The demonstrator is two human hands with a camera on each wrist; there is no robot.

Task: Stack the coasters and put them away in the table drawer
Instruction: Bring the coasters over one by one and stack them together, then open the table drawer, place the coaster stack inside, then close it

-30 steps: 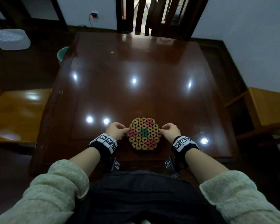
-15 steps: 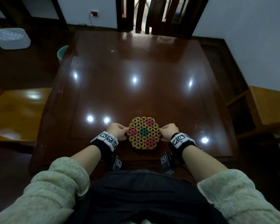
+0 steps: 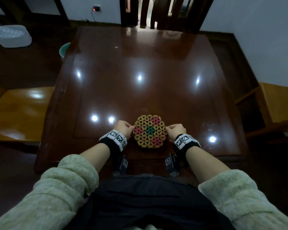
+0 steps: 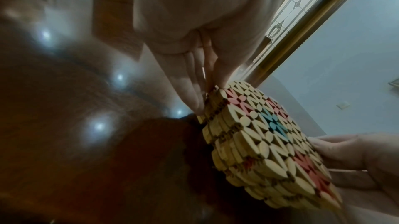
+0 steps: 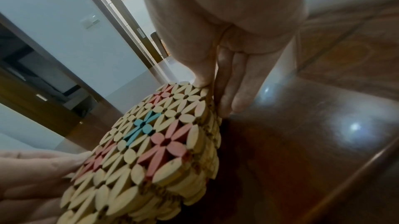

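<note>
Dim room; ceiling lamps glare as white spots on the glossy table (image 3: 156, 67). Head view bends at its edges. Both wrist views are soft, the near coasters (image 4: 280, 168) and palms smeared by blur

Tan flower-lattice coasters (image 3: 149, 131), pink and teal blooms

Wooden chairs (image 3: 15, 112) flanked me; a white bin (image 3: 11, 36) and teal bucket (image 3: 63, 50) sat on my left.
</note>
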